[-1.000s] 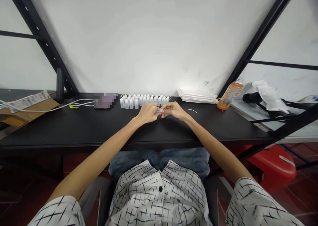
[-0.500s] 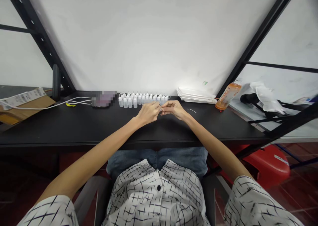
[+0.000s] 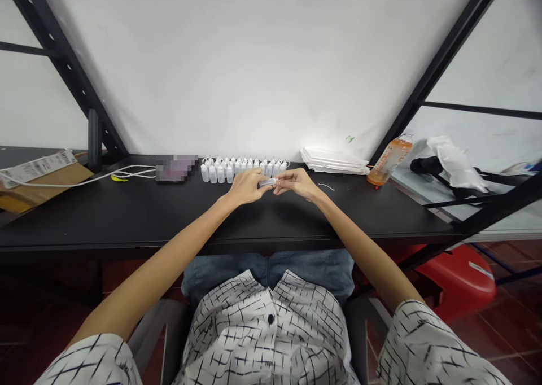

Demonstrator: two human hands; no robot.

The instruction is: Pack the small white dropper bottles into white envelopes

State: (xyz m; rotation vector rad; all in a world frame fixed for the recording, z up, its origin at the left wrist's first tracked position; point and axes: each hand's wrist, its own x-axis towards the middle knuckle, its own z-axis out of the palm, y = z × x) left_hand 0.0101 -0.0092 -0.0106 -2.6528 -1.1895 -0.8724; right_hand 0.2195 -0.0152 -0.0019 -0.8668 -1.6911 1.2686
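Between thumb and fingers, my left hand point(image 3: 247, 186) grips a small translucent plastic bottle point(image 3: 267, 182), which lies on its side and points to the right. My right hand point(image 3: 297, 183) pinches at the bottle's right end, where the cap or tip would be; the fingers hide the detail. Just behind both hands stand several small white dropper bottles point(image 3: 220, 174) in upright rows, partly covered by my left hand. A thin white strip point(image 3: 326, 187) lies on the black table to the right of my right hand.
A stack of white sheets or envelopes point(image 3: 334, 162) sits at the back right, beside a leaning orange drink bottle point(image 3: 389, 160). On the left are a blurred-out phone-like object point(image 3: 175, 169), a white cable point(image 3: 101, 178) and a cardboard package point(image 3: 46, 179). Black metal frames point(image 3: 440, 71) flank the table.
The small bottle, hidden between my hands before, now shows on its side. My left hand has turned and shifted slightly left, its fingers along the bottle.
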